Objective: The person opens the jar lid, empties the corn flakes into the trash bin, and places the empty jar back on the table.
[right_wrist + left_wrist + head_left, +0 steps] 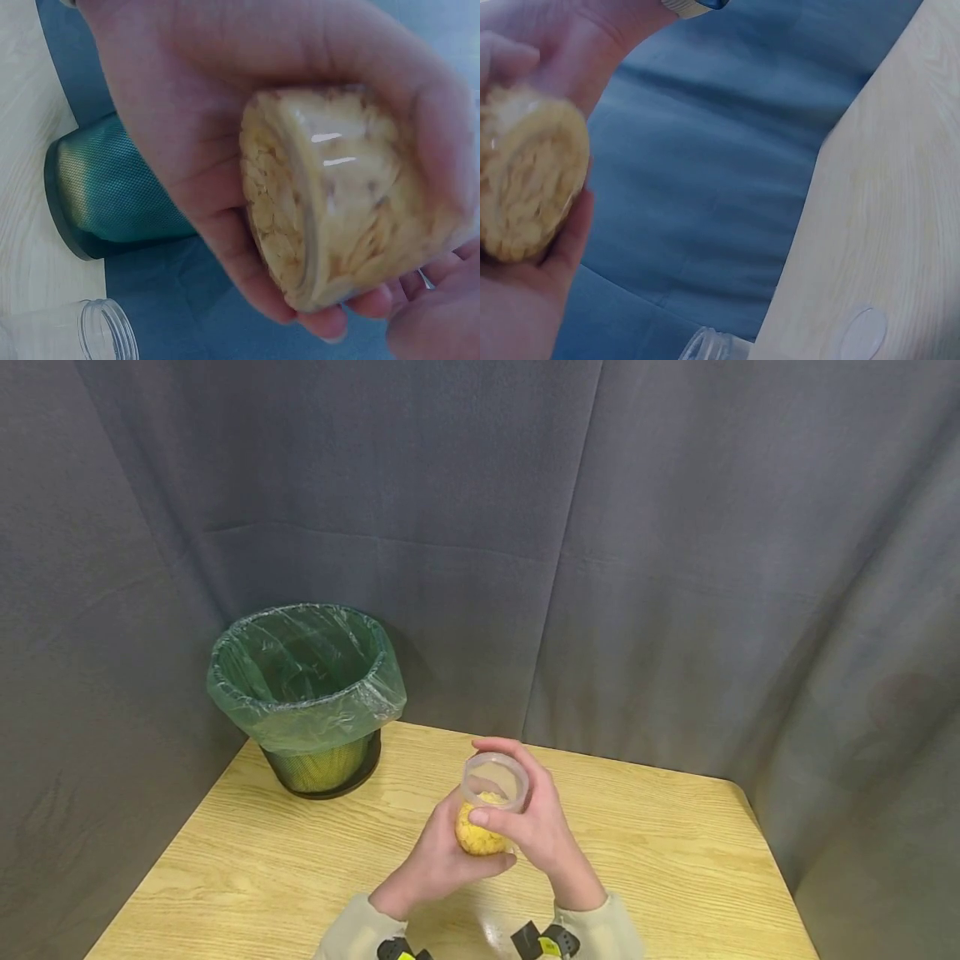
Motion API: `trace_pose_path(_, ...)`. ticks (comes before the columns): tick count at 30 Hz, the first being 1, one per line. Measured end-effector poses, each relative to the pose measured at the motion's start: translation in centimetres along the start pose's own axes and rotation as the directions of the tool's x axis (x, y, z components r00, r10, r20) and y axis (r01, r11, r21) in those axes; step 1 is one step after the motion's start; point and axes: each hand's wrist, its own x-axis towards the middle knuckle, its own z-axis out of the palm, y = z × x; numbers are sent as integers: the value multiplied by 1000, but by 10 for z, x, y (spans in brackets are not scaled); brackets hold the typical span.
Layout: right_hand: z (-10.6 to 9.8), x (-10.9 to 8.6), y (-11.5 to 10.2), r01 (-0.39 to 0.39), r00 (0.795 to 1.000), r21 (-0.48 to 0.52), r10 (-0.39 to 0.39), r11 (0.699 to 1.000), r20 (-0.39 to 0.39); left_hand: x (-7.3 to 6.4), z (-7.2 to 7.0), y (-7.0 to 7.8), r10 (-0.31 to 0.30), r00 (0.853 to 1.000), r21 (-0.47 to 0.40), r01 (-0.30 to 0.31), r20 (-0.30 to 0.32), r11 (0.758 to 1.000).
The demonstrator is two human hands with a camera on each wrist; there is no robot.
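Observation:
Both hands meet on a clear plastic jar [480, 835] filled with yellow flakes, held above the wooden table. My right hand [543, 818] grips it near the top, thumb in front and fingers round the far side. In the head view, my left hand [442, 852] cups the lower part, its thumb under the jar. A translucent round rim [495, 781] tops the jar; whether a lid is on it I cannot tell. In the right wrist view, the jar [337, 195] lies tilted against the right palm [187, 97], with part of the left hand [442, 322] at lower right.
A mesh waste bin [322, 764] with a green liner [337, 722] stands at the table's back left. In the right wrist view, another clear jar [67, 334] is on the table [660, 843]. A pale disc [862, 334] lies there too. Grey curtains [450, 568] hang behind.

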Motion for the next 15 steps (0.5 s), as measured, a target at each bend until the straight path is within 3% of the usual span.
trace_pose_path(7,2,-1,-1,-21,998,-12,20,1000,-65,2,5,2,19,983,203,19,-185,979)
trace_pose_path(11,5,0,-2,-25,995,-25,23,999,-99,1,8,1,42,971,262,21,-234,965)
trace_pose_path(15,7,0,-3,-33,992,-56,26,998,-124,1,8,1,61,968,286,12,-245,958)
